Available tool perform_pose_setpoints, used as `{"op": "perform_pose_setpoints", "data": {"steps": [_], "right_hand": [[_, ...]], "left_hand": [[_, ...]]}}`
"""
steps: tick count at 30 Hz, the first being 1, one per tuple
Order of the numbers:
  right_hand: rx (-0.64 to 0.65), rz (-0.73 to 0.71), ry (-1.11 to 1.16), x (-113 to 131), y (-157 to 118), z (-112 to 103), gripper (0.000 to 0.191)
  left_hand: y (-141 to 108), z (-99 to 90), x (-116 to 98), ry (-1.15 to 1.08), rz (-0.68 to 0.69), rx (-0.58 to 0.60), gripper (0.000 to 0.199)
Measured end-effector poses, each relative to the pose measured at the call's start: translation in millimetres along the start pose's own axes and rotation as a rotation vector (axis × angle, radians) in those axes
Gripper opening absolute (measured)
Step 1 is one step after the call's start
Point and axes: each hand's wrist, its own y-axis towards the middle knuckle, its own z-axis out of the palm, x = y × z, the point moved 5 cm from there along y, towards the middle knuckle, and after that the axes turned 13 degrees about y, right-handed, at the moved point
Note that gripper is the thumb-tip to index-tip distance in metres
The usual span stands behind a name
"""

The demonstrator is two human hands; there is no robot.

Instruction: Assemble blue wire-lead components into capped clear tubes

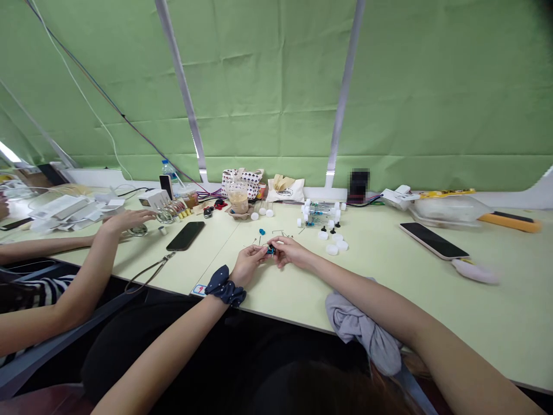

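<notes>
Between my two hands, just above the table, is a small black and blue part (pixel 271 249) whose kind I cannot make out. My left hand (pixel 250 260) pinches it from the left, a dark dotted scrunchie (pixel 225 286) around that wrist. From the other side, the fingers of my right hand (pixel 291 252) close on the same part. Right behind my hands lie a small blue piece (pixel 262 231) and several thin metal pins or screws. Farther right sit white round caps (pixel 332 249), small black pieces (pixel 333 230) and a cluster of clear tubes with white ends (pixel 320 213).
On the left, a co-worker's hand (pixel 129 219) reaches over glass items near white boxes. A phone (pixel 185 236) with a strap lies between us. At the back stand a drink cup (pixel 238 199) and a white pouch (pixel 286 189). Another phone (pixel 433 240) and a plastic container (pixel 451 208) are right.
</notes>
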Motion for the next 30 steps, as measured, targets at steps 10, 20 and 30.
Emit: {"op": "perform_pose_setpoints", "data": {"steps": [10, 20, 30], "right_hand": [[0.001, 0.007, -0.002, -1.4, 1.2, -0.5, 0.027], [0.012, -0.002, 0.004, -0.9, 0.5, -0.2, 0.025], [0.005, 0.01, -0.005, 3.3, -4.0, 4.1, 0.031]], "left_hand": [[0.5, -1.4, 2.1, 0.01, -0.008, -0.015, 0.038], [0.8, -0.6, 1.7, 0.013, -0.008, -0.011, 0.039], [1.0, -0.9, 2.3, 0.01, -0.003, -0.002, 0.038]]}}
